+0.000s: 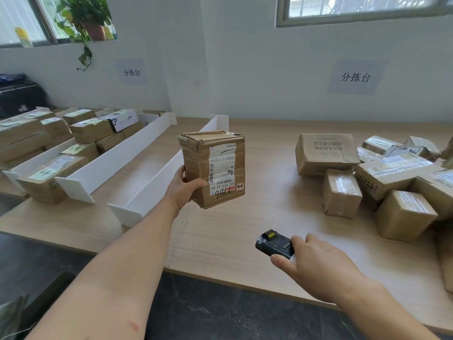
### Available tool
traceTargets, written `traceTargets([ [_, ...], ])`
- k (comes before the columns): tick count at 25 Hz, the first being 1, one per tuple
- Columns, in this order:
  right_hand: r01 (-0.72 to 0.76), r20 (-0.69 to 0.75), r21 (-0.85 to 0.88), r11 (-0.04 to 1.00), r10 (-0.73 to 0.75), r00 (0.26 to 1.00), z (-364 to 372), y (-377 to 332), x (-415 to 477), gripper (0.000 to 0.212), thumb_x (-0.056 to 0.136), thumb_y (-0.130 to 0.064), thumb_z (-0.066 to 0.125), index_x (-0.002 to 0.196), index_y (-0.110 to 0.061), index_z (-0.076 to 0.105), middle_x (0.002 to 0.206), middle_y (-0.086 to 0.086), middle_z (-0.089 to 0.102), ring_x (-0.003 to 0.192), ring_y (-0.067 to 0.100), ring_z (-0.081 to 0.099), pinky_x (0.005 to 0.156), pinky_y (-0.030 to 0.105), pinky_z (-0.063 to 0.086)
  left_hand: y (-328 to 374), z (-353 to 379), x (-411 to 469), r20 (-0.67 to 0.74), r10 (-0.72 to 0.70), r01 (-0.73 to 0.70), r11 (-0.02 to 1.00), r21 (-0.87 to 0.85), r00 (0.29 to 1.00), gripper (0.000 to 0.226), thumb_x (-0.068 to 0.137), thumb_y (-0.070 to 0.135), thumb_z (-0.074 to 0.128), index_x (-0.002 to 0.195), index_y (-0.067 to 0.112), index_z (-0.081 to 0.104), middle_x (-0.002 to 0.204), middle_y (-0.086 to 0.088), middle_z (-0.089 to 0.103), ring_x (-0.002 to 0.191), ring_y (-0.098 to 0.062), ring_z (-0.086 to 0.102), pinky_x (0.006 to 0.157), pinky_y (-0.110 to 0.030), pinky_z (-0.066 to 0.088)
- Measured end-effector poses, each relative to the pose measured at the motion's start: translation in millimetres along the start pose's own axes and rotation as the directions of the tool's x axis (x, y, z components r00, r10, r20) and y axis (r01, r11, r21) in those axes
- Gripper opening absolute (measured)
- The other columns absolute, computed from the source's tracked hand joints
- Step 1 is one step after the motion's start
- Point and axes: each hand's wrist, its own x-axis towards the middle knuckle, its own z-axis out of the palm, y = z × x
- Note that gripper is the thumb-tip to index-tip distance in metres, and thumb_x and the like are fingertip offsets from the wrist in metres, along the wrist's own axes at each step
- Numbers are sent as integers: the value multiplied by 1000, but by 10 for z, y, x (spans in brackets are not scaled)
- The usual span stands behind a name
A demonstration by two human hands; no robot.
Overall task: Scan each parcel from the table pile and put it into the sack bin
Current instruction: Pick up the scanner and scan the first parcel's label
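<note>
Head camera view, looking down over a light wooden tabletop [220, 236]. A brown taped cardboard parcel [196, 165] is held upright in the air above the middle of the tabletop by the left hand [182, 190]. It is gripped at its lower left corner, with the thumb laid across the front face and the fingers curled behind it. A white shipping label with barcodes is turned toward the camera.

A black handheld scanner [273, 244] is gripped by the right hand [316, 263] near the front edge of the tabletop, below and to the right of the parcel. The fingers are wrapped over its body and the thumb is pressed along its near side. Whether the scanner touches the tabletop cannot be told.

A pile of brown cardboard parcels [382, 173] is heaped at the right edge. Long white plastic dividers [147, 173] are laid toward the left edge, with more boxes stacked between them. 2 paper signs [355, 77] are fixed to the wall, and a potted green plant [85, 18] is set on the windowsill.
</note>
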Motion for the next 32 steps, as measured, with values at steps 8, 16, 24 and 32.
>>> traceTargets([
  [8, -14, 94, -21, 1000, 16, 995, 11, 27, -35, 60, 91, -72, 29, 119, -23, 49, 98, 0, 40, 91, 22, 46, 79, 36, 40, -31, -10, 52, 5, 3, -3, 1000, 31, 1000, 66, 75, 20, 76, 131, 28, 42, 113, -2, 61, 100, -20, 58, 76, -32, 49],
  [16, 9, 104, -22, 1000, -7, 995, 6, 40, 43, 66, 85, -79, 33, 121, -25, 47, 98, -2, 40, 102, 23, 52, 80, 35, 40, -72, 17, 128, -25, 8, -7, 1000, 7, 1000, 52, 85, 9, 68, 127, 27, 42, 105, 3, 60, 91, -12, 58, 66, -25, 46],
  [24, 254, 14, -9, 967, -254, 967, -63, -303, 135, 67, 84, -80, 33, 124, -27, 43, 101, -3, 40, 103, 22, 50, 78, 34, 38, -118, -422, -228, -235, 22, -9, 998, 56, 972, 75, 65, 29, 79, 132, 26, 44, 116, -2, 61, 110, -26, 59, 92, -42, 50],
  [32, 647, 14, -3, 762, -647, 762, 4, -1337, 184, 73, 80, -83, 29, 125, -27, 42, 104, -2, 45, 103, 24, 53, 76, 35, 39, -128, -1707, -1328, -646, 61, 49, 987, 152, 761, 79, 66, 39, 77, 136, 27, 41, 129, 2, 56, 117, -21, 54, 102, -42, 44],
])
